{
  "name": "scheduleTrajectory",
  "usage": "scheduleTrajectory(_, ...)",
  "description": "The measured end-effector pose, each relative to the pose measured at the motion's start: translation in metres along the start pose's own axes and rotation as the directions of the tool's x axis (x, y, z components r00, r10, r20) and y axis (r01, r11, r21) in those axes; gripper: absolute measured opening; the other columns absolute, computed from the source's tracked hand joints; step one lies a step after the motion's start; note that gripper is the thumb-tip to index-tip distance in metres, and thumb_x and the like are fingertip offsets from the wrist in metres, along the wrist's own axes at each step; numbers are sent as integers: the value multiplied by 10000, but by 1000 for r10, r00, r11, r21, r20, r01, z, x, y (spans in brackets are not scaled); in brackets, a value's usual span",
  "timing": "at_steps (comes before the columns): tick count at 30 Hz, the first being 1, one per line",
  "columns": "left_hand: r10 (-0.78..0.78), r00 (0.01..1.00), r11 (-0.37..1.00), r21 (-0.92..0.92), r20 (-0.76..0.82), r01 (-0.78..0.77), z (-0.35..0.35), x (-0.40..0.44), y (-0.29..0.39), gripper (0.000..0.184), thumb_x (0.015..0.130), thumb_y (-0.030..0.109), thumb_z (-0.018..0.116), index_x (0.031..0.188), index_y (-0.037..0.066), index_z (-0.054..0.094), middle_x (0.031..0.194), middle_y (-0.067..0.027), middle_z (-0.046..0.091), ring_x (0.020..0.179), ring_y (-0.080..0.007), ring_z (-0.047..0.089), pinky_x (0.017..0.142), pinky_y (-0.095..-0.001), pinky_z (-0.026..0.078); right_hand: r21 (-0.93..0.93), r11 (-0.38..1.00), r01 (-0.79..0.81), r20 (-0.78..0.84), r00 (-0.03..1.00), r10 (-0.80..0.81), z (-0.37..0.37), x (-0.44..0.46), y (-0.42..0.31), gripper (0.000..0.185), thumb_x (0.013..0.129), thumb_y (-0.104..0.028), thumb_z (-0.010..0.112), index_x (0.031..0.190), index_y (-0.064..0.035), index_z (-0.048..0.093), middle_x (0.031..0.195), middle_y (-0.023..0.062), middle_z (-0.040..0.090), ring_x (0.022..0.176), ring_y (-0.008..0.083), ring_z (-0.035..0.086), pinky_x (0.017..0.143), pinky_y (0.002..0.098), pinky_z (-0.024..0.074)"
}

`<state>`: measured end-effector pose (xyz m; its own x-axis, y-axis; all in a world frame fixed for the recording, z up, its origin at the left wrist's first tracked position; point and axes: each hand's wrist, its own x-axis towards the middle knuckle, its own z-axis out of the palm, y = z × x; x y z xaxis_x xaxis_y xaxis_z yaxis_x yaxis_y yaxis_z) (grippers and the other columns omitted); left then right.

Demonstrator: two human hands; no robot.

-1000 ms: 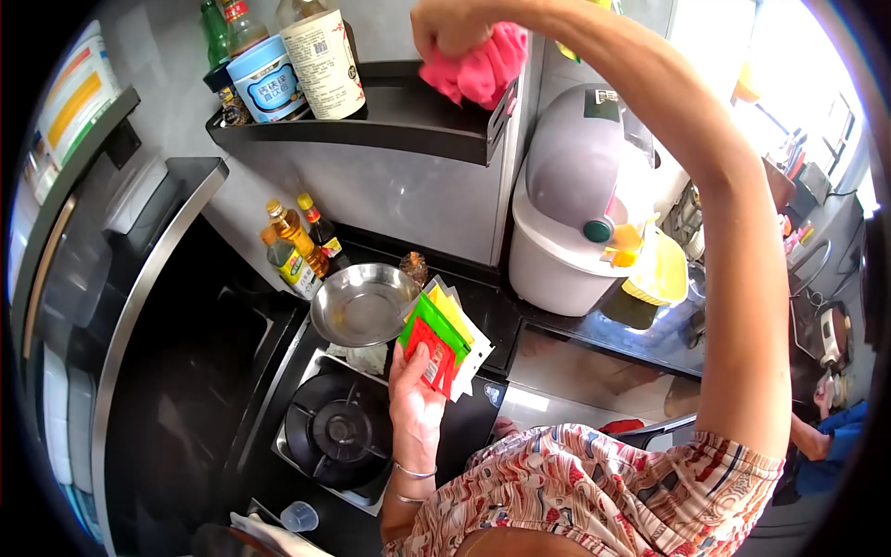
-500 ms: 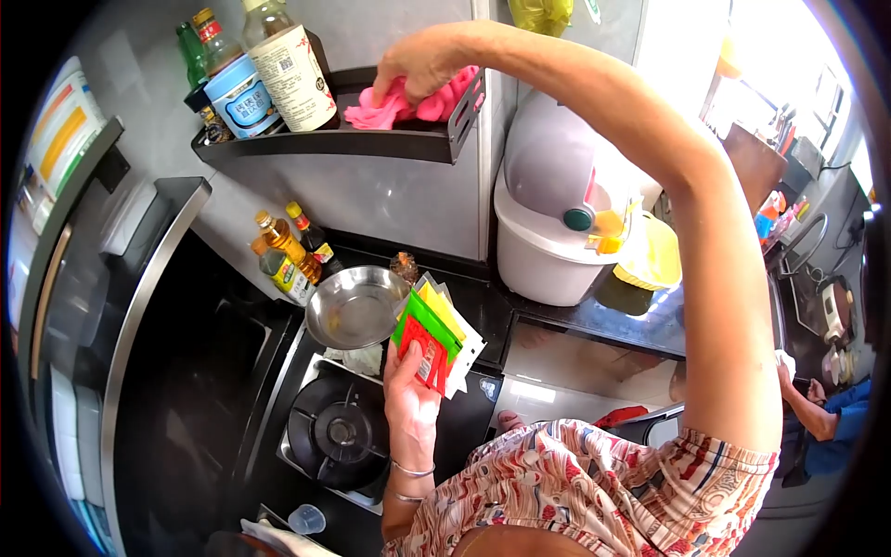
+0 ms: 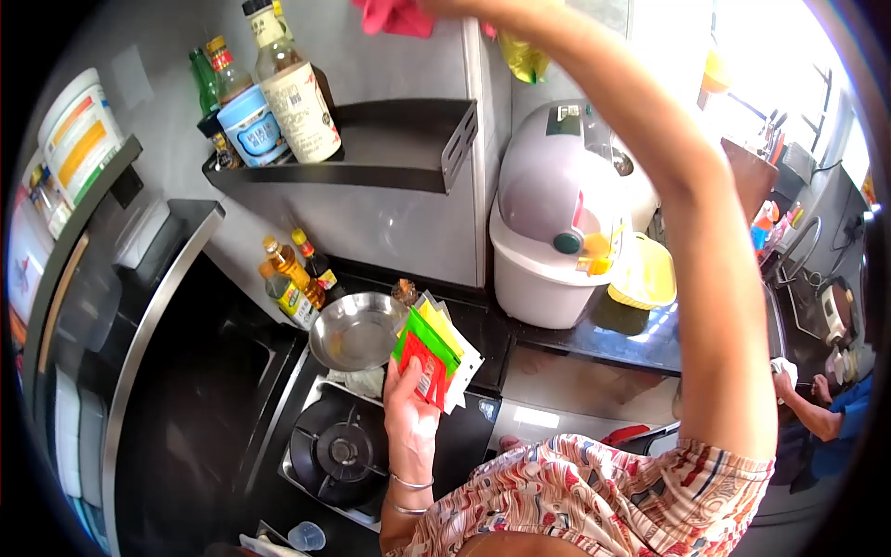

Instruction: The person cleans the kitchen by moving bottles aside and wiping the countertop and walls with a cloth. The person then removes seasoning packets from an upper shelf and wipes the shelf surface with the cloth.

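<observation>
Several packets, red, green, yellow and white, are fanned out in my left hand, above the counter beside the metal bowl. At the top edge of the view, above the black wall shelf, my right hand is raised and partly cut off by the frame. A pink cloth hangs from it. Tall bottles and a blue-lidded jar stand at the left end of that shelf.
A gas burner lies below the bowl. Three sauce bottles stand behind it. A grey-white bin-shaped container and a yellow basket are on the right. Another person's arm shows at the far right.
My right hand has lifted the pink cloth up off the wall shelf, where it was pressed half a second ago. The packets remain in my left hand.
</observation>
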<state>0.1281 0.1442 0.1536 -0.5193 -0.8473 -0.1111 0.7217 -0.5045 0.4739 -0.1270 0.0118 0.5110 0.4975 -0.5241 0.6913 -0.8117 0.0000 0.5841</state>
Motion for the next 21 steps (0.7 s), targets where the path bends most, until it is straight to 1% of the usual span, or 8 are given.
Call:
scheduleTrajectory(2, 9, 1000, 1000, 11, -7, -9, 9, -2, 0, 377, 878, 71, 530, 1245, 77, 446, 1183, -99, 538, 1073, -253, 538, 893, -457, 471, -108, 990, 93, -225, 968, -115, 32, -18, -11, 325, 643, -139, 655, 968, -131, 666, 1015, 63, 586, 1016, 269, 496, 821, 348, 475)
scheduleTrajectory(6, 54, 997, 994, 87, 50, -58, 15, -1, 4, 392, 885, 82, 519, 1265, 65, 426, 1176, -92, 539, 1066, -234, 541, 894, -403, 474, -42, 998, 38, 120, 992, -33, 48, -39, -41, 177, 663, -104, 637, 830, -145, 676, 1074, 1, 508, 1110, 252, 400, 849, 303, 517)
scheduleTrajectory(10, 137, 989, 973, 179, 50, -143, 49, -11, 23, 359, 912, 129, 487, 1257, 53, 427, 1159, -87, 550, 1046, -213, 556, 865, -370, 486, 55, 977, 208, 358, 909, -214, 31, -49, -58, 229, 637, -55, 614, 838, -139, 683, 949, 3, 581, 1090, 256, 406, 764, 309, 522)
scheduleTrajectory(13, 228, 971, 948, 211, 77, -240, 59, -8, 44, 326, 919, 136, 479, 1230, 44, 444, 1118, -103, 573, 1004, -207, 581, 864, -352, 490, 194, 958, 209, 666, 690, -285, 10, -37, -60, 333, 621, -17, 568, 896, -157, 696, 891, 37, 644, 1047, 263, 479, 753, 327, 502)
scheduleTrajectory(15, 315, 943, 914, 232, 109, -332, 72, -7, 58, 329, 917, 137, 482, 1223, 23, 446, 1131, -111, 568, 1015, -218, 578, 876, -358, 486, 516, 826, -226, 698, 669, -254, -2, -39, -46, 429, 610, -2, 525, 970, -168, 690, 918, 89, 667, 974, 277, 559, 795, 344, 476)
scheduleTrajectory(18, 353, 906, 892, 210, 232, -401, 100, 2, 83, 333, 906, 106, 494, 1217, 1, 435, 1134, -127, 562, 1038, -226, 567, 881, -371, 486, 562, 821, -98, 342, 932, -122, -3, -44, -3, 494, 623, -16, 495, 1077, -129, 651, 1081, 158, 615, 1019, 261, 563, 916, 340, 422)
scheduleTrajectory(20, 366, 862, 825, 306, 351, -475, 113, 22, 99, 337, 903, 109, 505, 1215, 1, 437, 1138, -126, 560, 1045, -225, 564, 899, -370, 473, 755, 584, -299, 305, 948, 91, -47, -55, 15, 496, 671, -62, 552, 1164, -94, 594, 921, 135, 673, 764, 289, 640, 697, 344, 511)
scheduleTrajectory(21, 325, 865, 851, 281, 381, -444, 123, 36, 111, 387, 874, 83, 548, 1233, 5, 427, 1150, -127, 556, 1059, -229, 555, 929, -379, 449, 929, 364, 65, -85, 996, 40, -14, -49, 39, 448, 698, -31, 528, 1133, -94, 610, 944, 128, 668, 891, 294, 631, 783, 315, 509)
